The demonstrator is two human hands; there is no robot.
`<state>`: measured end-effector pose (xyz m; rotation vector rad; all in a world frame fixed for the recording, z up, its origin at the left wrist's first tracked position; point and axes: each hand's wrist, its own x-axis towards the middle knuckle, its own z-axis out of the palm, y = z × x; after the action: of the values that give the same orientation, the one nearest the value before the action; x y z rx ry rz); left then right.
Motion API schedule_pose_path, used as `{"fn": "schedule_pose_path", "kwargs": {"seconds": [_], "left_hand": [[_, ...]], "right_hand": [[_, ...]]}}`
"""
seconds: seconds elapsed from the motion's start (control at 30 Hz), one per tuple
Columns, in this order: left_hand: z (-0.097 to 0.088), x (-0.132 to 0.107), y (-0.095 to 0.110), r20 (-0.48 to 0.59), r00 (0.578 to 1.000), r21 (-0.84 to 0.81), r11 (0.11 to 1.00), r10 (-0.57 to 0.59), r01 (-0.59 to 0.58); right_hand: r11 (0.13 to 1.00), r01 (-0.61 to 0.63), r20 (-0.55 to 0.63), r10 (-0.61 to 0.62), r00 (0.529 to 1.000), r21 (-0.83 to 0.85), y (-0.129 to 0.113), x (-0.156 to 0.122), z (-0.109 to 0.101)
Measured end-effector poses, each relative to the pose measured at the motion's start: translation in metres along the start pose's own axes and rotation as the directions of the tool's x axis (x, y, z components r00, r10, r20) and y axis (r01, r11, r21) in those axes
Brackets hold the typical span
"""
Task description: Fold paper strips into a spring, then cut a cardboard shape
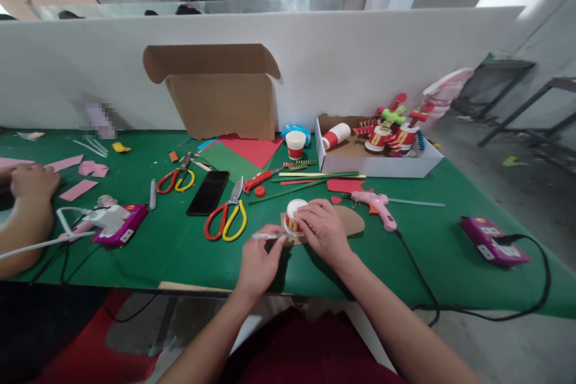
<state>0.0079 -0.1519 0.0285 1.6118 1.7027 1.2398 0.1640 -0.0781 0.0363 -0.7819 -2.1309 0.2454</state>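
A small red and white paper cup (293,225) stands rim down on a piece of brown cardboard (353,220) near the table's front edge. My right hand (326,231) grips the cup from the right and above, fingers closed on it. In my left hand (261,255) is a slim whitish pen (265,236), pinched between the fingers, its tip end close to the foot of the cup. Whether the tip touches the cardboard cannot be made out. Red-and-yellow-handled scissors (227,216) lie to the left of my left hand.
A pink glue gun (375,204) lies to the right, its cable running off the front edge. Behind are a white box (382,167) of decorated cups, another paper cup (296,145), coloured paper (252,150) and a phone (207,193). A co-worker's hand (33,183) is at far left.
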Motion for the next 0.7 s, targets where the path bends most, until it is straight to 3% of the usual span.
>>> {"fn": "schedule_pose_path", "kwargs": {"seconds": [0.13, 0.2, 0.3, 0.47, 0.6, 0.7], "left_hand": [[-0.022, 0.020, 0.006, -0.093, 0.994, -0.048, 0.997, 0.049, -0.053], [-0.031, 0.033, 0.008, -0.035, 0.996, -0.095, 0.992, 0.083, -0.086], [-0.037, 0.050, 0.010, 0.093, 0.979, 0.007, 0.984, 0.179, -0.181], [-0.025, 0.058, 0.016, 0.193, 0.875, 0.275, 0.832, 0.443, -0.482], [-0.007, 0.052, 0.018, 0.254, 0.836, 0.370, 0.750, 0.486, -0.548], [-0.001, 0.048, 0.020, 0.257, 0.825, 0.335, 0.754, 0.504, -0.565]], "right_hand": [[1.000, -0.004, 0.024, 0.005, 1.000, -0.016, 0.000, 0.002, -0.002], [0.999, -0.005, 0.033, 0.006, 0.999, -0.037, 0.000, 0.002, -0.003], [0.997, -0.015, 0.048, 0.019, 0.999, -0.073, 0.000, 0.002, -0.005], [0.991, -0.086, 0.020, 0.088, 0.996, -0.107, -0.003, 0.003, -0.011], [0.994, -0.083, 0.043, 0.086, 0.995, -0.077, -0.004, 0.003, -0.015], [0.993, -0.099, 0.040, 0.102, 0.994, -0.068, -0.002, 0.004, -0.015]]}}
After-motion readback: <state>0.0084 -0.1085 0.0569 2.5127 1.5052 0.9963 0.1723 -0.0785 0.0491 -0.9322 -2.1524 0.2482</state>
